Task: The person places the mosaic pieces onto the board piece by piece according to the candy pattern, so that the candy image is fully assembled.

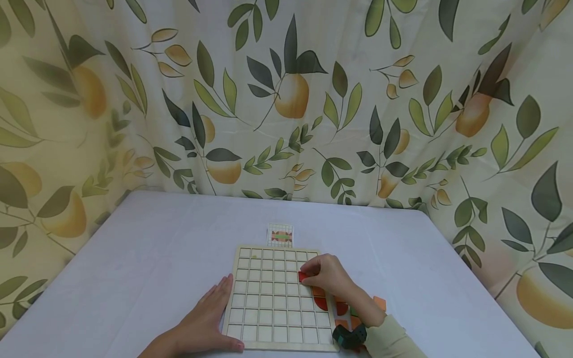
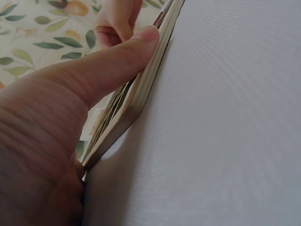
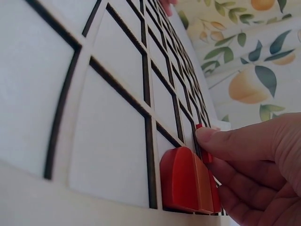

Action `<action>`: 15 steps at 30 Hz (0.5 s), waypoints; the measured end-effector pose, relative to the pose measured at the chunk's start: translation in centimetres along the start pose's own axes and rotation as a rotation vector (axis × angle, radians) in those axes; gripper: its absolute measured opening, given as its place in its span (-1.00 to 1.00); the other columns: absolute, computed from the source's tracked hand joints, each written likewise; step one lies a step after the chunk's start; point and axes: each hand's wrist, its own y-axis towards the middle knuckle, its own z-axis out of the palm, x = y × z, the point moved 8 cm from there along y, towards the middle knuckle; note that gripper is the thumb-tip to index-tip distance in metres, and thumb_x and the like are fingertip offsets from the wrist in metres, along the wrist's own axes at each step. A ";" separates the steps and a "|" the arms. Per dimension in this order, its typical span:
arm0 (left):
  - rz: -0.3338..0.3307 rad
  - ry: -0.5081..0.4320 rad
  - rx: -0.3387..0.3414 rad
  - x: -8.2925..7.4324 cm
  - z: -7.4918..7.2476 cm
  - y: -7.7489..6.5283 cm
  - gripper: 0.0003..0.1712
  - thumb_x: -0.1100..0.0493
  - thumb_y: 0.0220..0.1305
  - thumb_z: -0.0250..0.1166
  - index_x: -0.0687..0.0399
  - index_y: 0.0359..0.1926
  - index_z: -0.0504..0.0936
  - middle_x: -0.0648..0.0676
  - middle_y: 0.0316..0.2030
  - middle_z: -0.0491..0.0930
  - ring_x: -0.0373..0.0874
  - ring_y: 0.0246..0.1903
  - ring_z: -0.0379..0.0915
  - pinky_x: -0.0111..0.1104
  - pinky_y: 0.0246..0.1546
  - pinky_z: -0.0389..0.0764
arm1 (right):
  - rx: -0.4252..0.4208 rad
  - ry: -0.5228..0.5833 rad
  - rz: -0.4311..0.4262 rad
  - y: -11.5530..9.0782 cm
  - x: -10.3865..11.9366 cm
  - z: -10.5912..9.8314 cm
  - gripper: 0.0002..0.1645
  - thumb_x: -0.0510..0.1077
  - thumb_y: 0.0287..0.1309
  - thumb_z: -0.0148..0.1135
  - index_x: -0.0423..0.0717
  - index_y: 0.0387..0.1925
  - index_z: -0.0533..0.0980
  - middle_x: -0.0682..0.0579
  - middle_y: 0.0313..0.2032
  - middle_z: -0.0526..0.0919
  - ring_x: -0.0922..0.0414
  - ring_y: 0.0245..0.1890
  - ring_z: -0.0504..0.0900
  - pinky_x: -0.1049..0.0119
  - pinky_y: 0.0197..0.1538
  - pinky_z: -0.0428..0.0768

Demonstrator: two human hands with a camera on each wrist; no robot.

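Observation:
A wooden grid board [image 1: 274, 346] lies on the table, most of its square cells bare. My left hand [image 1: 207, 315] rests against its left side with fairly straight fingers, the thumb on the front edge; the left wrist view shows that thumb [image 2: 124, 55] on the rim. Over the board's right side, my right hand [image 1: 333, 279] pinches a small red block [image 1: 302, 277] between thumb and fingers. Near it, an orange block [image 1: 319, 292] and a red rounded block [image 1: 321, 304] sit in cells of the right column. In the right wrist view the rounded block [image 3: 178, 181] stands above the grid.
Behind the board lies a small pattern card [image 1: 281, 234] with a red, orange and green design. Several loose blocks lie right of the board, among them an orange block [image 1: 379, 303] and a red block [image 1: 342, 309], partly hidden by my right forearm. A patterned curtain [image 1: 286, 124] hangs behind.

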 end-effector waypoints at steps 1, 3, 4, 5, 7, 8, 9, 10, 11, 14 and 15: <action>-0.002 -0.001 0.000 0.0 0.0 0.0 0.51 -0.52 -0.31 0.29 0.39 0.38 -0.21 0.29 0.38 -0.19 0.10 0.36 -0.31 -0.61 0.17 -0.52 | 0.002 -0.001 -0.002 0.0 0.0 0.0 -0.74 -0.27 -0.17 0.46 -0.19 -0.32 0.66 0.10 -0.41 0.66 0.19 -0.40 0.56 0.40 -0.31 0.57; -0.009 0.000 0.002 0.1 0.1 0.0 0.52 -0.53 -0.32 0.28 0.38 0.38 -0.21 0.28 0.39 -0.19 0.09 0.36 -0.31 -0.65 0.14 -0.55 | 0.003 0.000 -0.006 0.0 0.1 0.0 -0.74 -0.27 -0.17 0.46 -0.19 -0.32 0.66 0.09 -0.41 0.65 0.19 -0.40 0.57 0.40 -0.32 0.57; -0.012 0.000 0.002 0.1 0.1 0.0 0.52 -0.53 -0.32 0.28 0.37 0.38 -0.20 0.27 0.39 -0.19 0.08 0.36 -0.31 -0.67 0.14 -0.55 | 0.004 0.002 -0.009 -0.1 0.1 0.0 -0.75 -0.27 -0.17 0.46 -0.20 -0.32 0.66 0.09 -0.41 0.65 0.19 -0.41 0.57 0.40 -0.32 0.57; -0.014 0.001 0.002 0.1 0.1 0.0 0.52 -0.53 -0.32 0.28 0.37 0.38 -0.20 0.27 0.39 -0.19 0.07 0.36 -0.31 -0.67 0.13 -0.56 | 0.004 0.003 -0.012 -0.1 0.1 0.0 -0.75 -0.27 -0.17 0.46 -0.20 -0.32 0.66 0.08 -0.41 0.65 0.18 -0.41 0.57 0.39 -0.33 0.57; -0.018 0.005 0.004 0.2 0.2 0.0 0.52 -0.54 -0.33 0.28 0.36 0.38 -0.20 0.26 0.39 -0.19 0.06 0.37 -0.32 -0.67 0.13 -0.56 | 0.007 0.005 -0.017 -0.1 0.2 0.0 -0.74 -0.28 -0.17 0.45 -0.20 -0.31 0.66 0.08 -0.40 0.65 0.18 -0.40 0.57 0.39 -0.32 0.58; -0.018 0.010 0.002 0.2 0.2 0.0 0.52 -0.54 -0.33 0.28 0.37 0.38 -0.19 0.26 0.39 -0.18 0.06 0.37 -0.31 -0.68 0.13 -0.56 | 0.007 0.005 -0.020 -0.1 0.2 0.0 -0.74 -0.28 -0.16 0.45 -0.20 -0.31 0.66 0.08 -0.39 0.65 0.18 -0.39 0.58 0.38 -0.31 0.58; -0.017 0.015 0.003 0.3 0.2 0.0 0.52 -0.55 -0.33 0.27 0.37 0.38 -0.19 0.26 0.39 -0.18 0.05 0.37 -0.31 -0.67 0.14 -0.55 | 0.006 0.005 -0.019 -0.1 0.2 0.0 -0.74 -0.28 -0.16 0.45 -0.20 -0.31 0.65 0.08 -0.39 0.65 0.18 -0.39 0.58 0.37 -0.30 0.58; -0.016 0.018 0.002 0.3 0.2 0.0 0.52 -0.55 -0.33 0.27 0.37 0.38 -0.19 0.26 0.39 -0.18 0.05 0.37 -0.31 -0.67 0.14 -0.55 | 0.005 0.006 -0.017 -0.1 0.2 0.0 -0.74 -0.27 -0.16 0.45 -0.20 -0.31 0.65 0.08 -0.38 0.66 0.18 -0.37 0.58 0.36 -0.29 0.59; -0.014 0.023 0.002 0.3 0.2 0.1 0.52 -0.55 -0.33 0.26 0.37 0.38 -0.19 0.26 0.39 -0.18 0.05 0.37 -0.31 -0.67 0.14 -0.55 | 0.003 0.007 -0.015 -0.1 0.2 -0.1 -0.74 -0.27 -0.15 0.45 -0.20 -0.30 0.65 0.09 -0.38 0.66 0.18 -0.36 0.58 0.35 -0.27 0.59; -0.016 0.027 0.003 0.5 0.3 0.1 0.52 -0.56 -0.33 0.26 0.36 0.38 -0.20 0.25 0.39 -0.20 0.04 0.37 -0.32 -0.66 0.15 -0.55 | -0.008 0.028 0.007 -0.1 0.0 -0.2 -0.74 -0.25 -0.14 0.44 -0.19 -0.30 0.65 0.08 -0.36 0.66 0.17 -0.32 0.60 0.31 -0.24 0.60; -0.020 0.025 0.007 0.5 0.3 0.1 0.52 -0.56 -0.33 0.25 0.35 0.39 -0.21 0.25 0.39 -0.21 0.03 0.37 -0.33 -0.65 0.15 -0.56 | -0.014 0.039 0.017 -0.1 -0.1 -0.4 -0.74 -0.25 -0.14 0.44 -0.19 -0.30 0.65 0.07 -0.36 0.66 0.16 -0.31 0.60 0.29 -0.23 0.60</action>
